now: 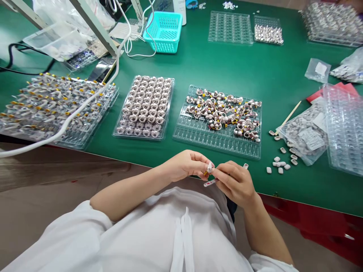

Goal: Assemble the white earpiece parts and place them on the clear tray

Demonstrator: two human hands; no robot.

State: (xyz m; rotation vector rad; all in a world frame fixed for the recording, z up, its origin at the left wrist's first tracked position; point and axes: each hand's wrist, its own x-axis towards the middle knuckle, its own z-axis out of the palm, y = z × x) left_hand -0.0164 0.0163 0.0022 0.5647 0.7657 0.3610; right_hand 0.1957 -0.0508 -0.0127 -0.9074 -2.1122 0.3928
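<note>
My left hand [191, 163] is closed, pinching a small pale plastic housing [209, 167] with a yellow tab below it. My right hand [236, 182] meets it from the right, its fingertips at the housing. Tucked in the right hand's curled fingers is a thin whitish stick [211, 183] with red markings, its end poking out toward the left. Just beyond both hands lies a clear tray [217, 145] with a jumble of similar housings [224, 111] with yellow tabs on it. Near the right hand's knuckles is a small pale piece [245, 166].
Left of centre stands a clear tray of ring-shaped pale parts [146, 102]; farther left are stacked trays of yellow-tabbed parts [53, 107], crossed by a white cable [70, 117]. Loose pale caps [277, 159] and a bag of caps [307, 132] lie right. A turquoise basket [176, 39] stands behind.
</note>
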